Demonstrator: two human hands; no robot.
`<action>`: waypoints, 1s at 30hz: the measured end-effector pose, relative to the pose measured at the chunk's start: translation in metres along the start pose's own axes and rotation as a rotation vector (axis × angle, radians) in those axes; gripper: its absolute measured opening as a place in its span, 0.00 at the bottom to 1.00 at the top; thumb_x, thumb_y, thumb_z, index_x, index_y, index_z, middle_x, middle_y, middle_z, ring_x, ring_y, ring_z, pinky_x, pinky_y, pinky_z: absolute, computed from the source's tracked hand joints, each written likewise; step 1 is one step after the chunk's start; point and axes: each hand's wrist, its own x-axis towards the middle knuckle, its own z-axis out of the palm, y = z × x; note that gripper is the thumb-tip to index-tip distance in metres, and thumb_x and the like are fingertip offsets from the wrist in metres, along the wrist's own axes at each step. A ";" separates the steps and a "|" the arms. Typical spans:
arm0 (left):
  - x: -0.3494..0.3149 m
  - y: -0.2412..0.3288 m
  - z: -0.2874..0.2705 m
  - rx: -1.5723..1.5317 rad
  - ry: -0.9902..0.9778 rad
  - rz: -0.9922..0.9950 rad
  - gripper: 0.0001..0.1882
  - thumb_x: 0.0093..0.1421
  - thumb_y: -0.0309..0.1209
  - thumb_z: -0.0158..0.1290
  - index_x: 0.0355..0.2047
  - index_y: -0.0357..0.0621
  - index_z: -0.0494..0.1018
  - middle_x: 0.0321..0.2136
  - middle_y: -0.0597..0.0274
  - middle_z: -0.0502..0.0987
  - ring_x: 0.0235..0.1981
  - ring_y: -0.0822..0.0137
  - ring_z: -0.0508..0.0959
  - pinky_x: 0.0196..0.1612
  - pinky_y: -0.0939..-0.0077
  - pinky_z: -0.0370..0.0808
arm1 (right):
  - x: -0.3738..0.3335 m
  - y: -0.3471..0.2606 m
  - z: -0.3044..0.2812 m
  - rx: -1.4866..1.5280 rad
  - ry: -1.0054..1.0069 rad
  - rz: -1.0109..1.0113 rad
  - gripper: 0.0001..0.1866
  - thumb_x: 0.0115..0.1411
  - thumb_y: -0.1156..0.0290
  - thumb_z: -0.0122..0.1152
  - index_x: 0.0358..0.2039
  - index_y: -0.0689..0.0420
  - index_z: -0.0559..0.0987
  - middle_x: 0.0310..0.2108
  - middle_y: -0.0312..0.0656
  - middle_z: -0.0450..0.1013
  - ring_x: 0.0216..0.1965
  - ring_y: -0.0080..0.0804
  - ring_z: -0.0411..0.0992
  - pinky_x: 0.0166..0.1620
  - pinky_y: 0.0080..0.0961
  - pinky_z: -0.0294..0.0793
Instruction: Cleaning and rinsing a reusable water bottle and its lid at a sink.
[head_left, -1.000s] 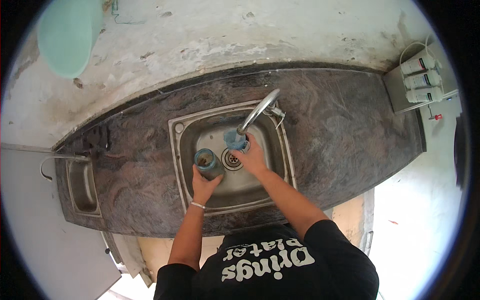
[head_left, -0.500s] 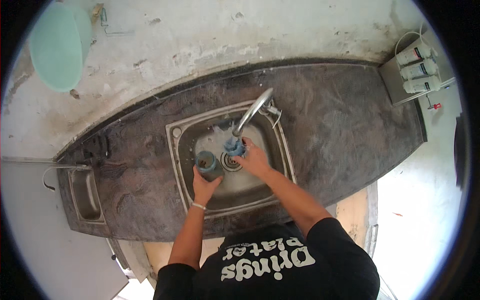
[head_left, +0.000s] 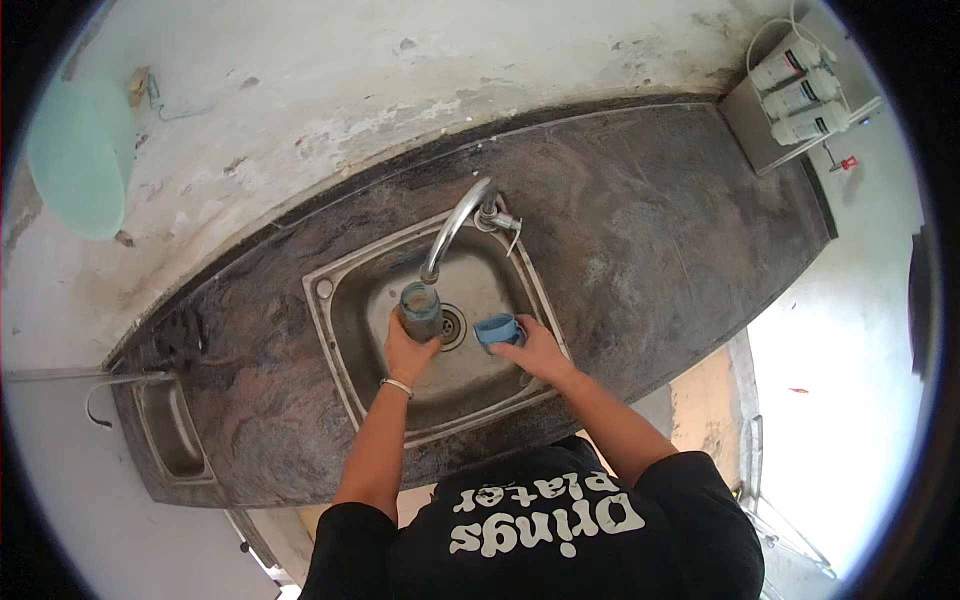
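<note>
My left hand (head_left: 408,352) grips a small clear glass jar (head_left: 420,309) and holds it upright right under the spout of the curved metal tap (head_left: 455,226), over the steel sink (head_left: 345,330). My right hand (head_left: 535,351) holds a blue lid (head_left: 496,329) a little to the right of the jar, also above the sink basin and near the round drain (head_left: 452,326). Whether water is running from the tap I cannot tell.
A dark stone counter (head_left: 640,230) surrounds the sink. A white water filter unit (head_left: 800,85) with three cartridges hangs at the back right. A pale green round object (head_left: 80,160) is on the wall at the left. A small second basin (head_left: 170,435) sits at the counter's left end.
The left hand has brought the jar up under the tap spout. The right hand with the blue lid has moved away from the spout to the right.
</note>
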 end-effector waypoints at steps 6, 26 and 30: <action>0.005 0.023 0.006 0.055 -0.034 0.020 0.41 0.38 0.32 0.67 0.53 0.41 0.60 0.47 0.48 0.72 0.49 0.55 0.73 0.51 0.67 0.69 | -0.001 -0.005 -0.007 0.013 0.015 -0.054 0.48 0.41 0.47 0.67 0.55 0.70 0.63 0.51 0.61 0.66 0.54 0.51 0.65 0.56 0.36 0.64; -0.004 -0.012 0.046 -0.501 -0.245 -0.217 0.38 0.38 0.27 0.67 0.50 0.33 0.62 0.43 0.49 0.73 0.46 0.59 0.74 0.50 0.69 0.70 | -0.001 0.007 -0.020 0.044 0.019 -0.034 0.42 0.43 0.53 0.68 0.52 0.67 0.65 0.48 0.57 0.69 0.51 0.47 0.68 0.54 0.35 0.66; 0.008 -0.035 0.038 -0.231 -0.114 -0.073 0.34 0.41 0.24 0.65 0.49 0.32 0.63 0.43 0.51 0.73 0.44 0.60 0.75 0.48 0.70 0.71 | 0.019 0.006 -0.018 0.127 -0.007 -0.120 0.41 0.44 0.57 0.69 0.55 0.64 0.63 0.49 0.55 0.68 0.52 0.46 0.67 0.54 0.34 0.65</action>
